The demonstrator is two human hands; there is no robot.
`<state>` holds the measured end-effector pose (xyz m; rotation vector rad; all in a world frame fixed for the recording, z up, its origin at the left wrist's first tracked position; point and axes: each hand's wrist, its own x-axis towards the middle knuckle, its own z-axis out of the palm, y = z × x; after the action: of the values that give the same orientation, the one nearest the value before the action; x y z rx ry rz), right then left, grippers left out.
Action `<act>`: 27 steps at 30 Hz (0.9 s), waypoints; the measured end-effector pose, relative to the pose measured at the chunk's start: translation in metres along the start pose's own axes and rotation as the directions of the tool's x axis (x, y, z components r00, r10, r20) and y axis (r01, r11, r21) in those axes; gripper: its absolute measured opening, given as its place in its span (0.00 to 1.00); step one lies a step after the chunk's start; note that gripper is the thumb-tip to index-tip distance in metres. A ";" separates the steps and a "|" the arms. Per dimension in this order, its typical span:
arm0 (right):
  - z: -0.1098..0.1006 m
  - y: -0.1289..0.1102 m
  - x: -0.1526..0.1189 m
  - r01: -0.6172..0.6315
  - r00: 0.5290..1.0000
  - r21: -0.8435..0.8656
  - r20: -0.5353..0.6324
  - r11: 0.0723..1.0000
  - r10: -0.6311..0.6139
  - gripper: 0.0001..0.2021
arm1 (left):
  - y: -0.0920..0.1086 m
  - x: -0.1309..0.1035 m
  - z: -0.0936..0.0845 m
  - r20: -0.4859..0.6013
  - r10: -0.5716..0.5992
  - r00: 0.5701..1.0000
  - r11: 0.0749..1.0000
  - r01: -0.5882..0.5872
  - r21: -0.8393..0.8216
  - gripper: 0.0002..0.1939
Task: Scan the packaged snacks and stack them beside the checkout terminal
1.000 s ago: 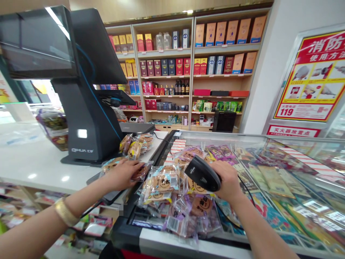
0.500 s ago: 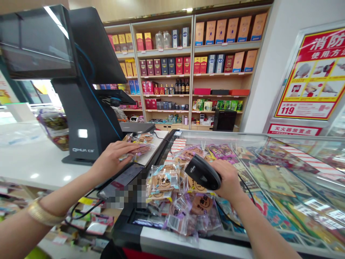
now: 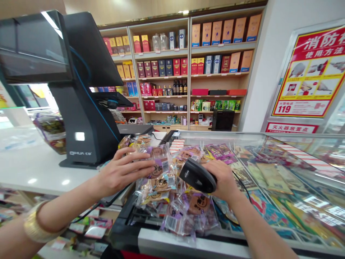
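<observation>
My left hand [image 3: 120, 172] has its fingers laid over a clear-wrapped round biscuit packet [image 3: 164, 166] with purple print, gripping it near the left end; the thumb is hidden. The packet's barcode faces up, towards the scanner. In my right hand [image 3: 222, 178] is a black handheld barcode scanner [image 3: 196, 176], its head pointing left at the packet. Beneath both lies a pile of similar wrapped biscuits [image 3: 192, 212] on the glass top of a display freezer. More packets [image 3: 141, 139] lie on the white counter beyond my left hand.
A black cash register terminal [image 3: 86, 126] stands at left on the white counter [image 3: 32, 169]. The glass-topped freezer [image 3: 269, 135] with packaged goods inside stretches right. The scanner's cable [image 3: 245, 185] runs over the glass. Shelves of boxes [image 3: 161, 68] stand behind.
My left hand has moved right from the counter, bringing the biscuit packet over the pile and close to the scanner. My right hand with the scanner has barely shifted.
</observation>
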<state>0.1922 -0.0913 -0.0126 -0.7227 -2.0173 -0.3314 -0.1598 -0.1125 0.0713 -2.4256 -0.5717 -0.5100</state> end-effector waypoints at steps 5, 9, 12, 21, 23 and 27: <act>-0.001 -0.003 0.003 0.014 0.999 0.018 0.047 1.000 -0.015 0.11 | 0.002 0.008 0.005 -0.028 0.075 0.997 0.997 -0.074 0.036 0.21; -0.004 -0.006 0.006 0.027 0.997 0.007 0.066 1.000 -0.028 0.10 | 0.004 0.009 0.008 -0.030 0.061 0.998 0.998 -0.060 0.024 0.22; -0.004 -0.007 0.007 0.028 0.997 0.011 0.077 1.000 -0.029 0.10 | 0.004 0.008 0.008 -0.043 0.048 0.998 0.999 -0.048 0.017 0.22; -0.004 -0.002 0.004 -0.004 0.995 -0.032 -0.105 0.999 0.000 0.05 | 0.013 0.016 0.027 -0.227 -0.108 0.968 0.990 0.082 -0.119 0.19; -0.004 -0.001 0.004 -0.011 0.991 -0.033 -0.135 0.999 0.006 0.05 | 0.020 0.015 0.039 -0.225 -0.163 0.961 0.978 0.127 -0.167 0.19; -0.002 0.002 0.002 -0.014 0.991 -0.039 -0.131 0.999 0.009 0.05 | 0.034 0.005 0.056 -0.057 -0.150 0.987 0.963 0.132 -0.235 0.22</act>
<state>0.1940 -0.0906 -0.0102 -0.7184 -1.8870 -0.4028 -0.1257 -0.1011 0.0157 -2.5819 -0.6903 -0.7618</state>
